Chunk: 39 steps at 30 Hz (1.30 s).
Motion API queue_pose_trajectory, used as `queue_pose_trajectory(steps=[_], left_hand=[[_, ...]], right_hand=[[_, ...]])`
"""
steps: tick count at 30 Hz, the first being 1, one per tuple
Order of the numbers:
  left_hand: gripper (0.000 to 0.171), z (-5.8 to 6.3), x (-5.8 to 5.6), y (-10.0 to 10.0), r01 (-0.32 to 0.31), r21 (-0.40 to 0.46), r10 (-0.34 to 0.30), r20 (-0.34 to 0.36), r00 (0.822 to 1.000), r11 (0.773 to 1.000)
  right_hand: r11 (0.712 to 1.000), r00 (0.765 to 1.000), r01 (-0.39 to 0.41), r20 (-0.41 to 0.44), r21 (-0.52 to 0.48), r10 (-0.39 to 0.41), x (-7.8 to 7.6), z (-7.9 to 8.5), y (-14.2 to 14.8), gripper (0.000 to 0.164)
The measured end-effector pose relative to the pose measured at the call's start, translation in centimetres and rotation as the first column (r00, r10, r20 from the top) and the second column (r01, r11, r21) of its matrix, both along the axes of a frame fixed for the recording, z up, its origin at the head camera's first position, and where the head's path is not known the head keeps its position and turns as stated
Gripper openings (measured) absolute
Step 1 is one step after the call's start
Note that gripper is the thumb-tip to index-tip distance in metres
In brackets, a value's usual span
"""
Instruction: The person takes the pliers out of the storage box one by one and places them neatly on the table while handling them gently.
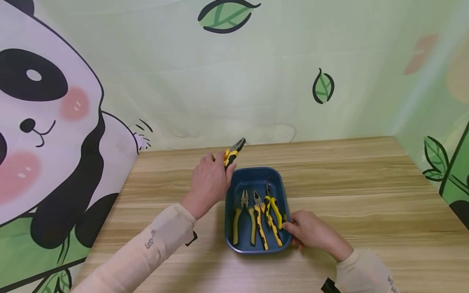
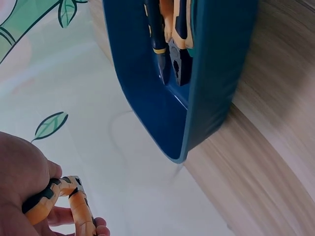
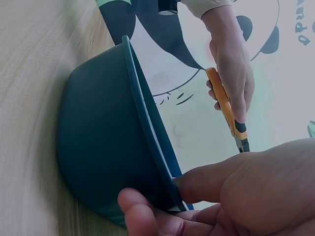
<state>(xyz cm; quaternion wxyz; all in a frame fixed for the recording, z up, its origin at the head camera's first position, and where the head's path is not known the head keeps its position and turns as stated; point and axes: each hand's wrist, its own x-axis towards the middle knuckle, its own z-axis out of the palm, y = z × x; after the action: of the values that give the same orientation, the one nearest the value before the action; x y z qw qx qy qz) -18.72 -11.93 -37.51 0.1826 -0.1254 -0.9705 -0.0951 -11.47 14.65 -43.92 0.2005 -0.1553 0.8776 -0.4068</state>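
My left hand grips yellow-and-black pliers above the table, just beyond the upper left corner of a blue tray. In the left wrist view the handles of these pliers are spread apart in the fingers. Several pliers lie in the tray, among them a pair with olive-yellow handles at the left and a bright yellow one at the right. My right hand pinches the tray's right rim; in the right wrist view the thumb is inside and fingers are outside the wall.
The tray stands on a wood-grain table. Behind the table rises a pale green wall cloth printed with leaves and, on the left, a large panda.
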Motion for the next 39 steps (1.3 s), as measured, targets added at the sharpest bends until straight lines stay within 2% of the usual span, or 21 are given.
queue_pose_trajectory(steps=[23,39], left_hand=[[0.044,-0.5,-0.2,-3.1,-0.044,0.002,0.044,-0.031,0.999,0.999],[0.047,-0.8,0.1,-6.0,-0.116,0.009,0.116,0.016,0.993,0.993]], right_hand=[[1.000,1.000,0.017,0.003,0.019,-0.017,0.1,0.0,-0.2,0.020],[1.000,1.000,0.012,0.014,0.024,-0.013,0.1,0.0,-0.3,0.020]])
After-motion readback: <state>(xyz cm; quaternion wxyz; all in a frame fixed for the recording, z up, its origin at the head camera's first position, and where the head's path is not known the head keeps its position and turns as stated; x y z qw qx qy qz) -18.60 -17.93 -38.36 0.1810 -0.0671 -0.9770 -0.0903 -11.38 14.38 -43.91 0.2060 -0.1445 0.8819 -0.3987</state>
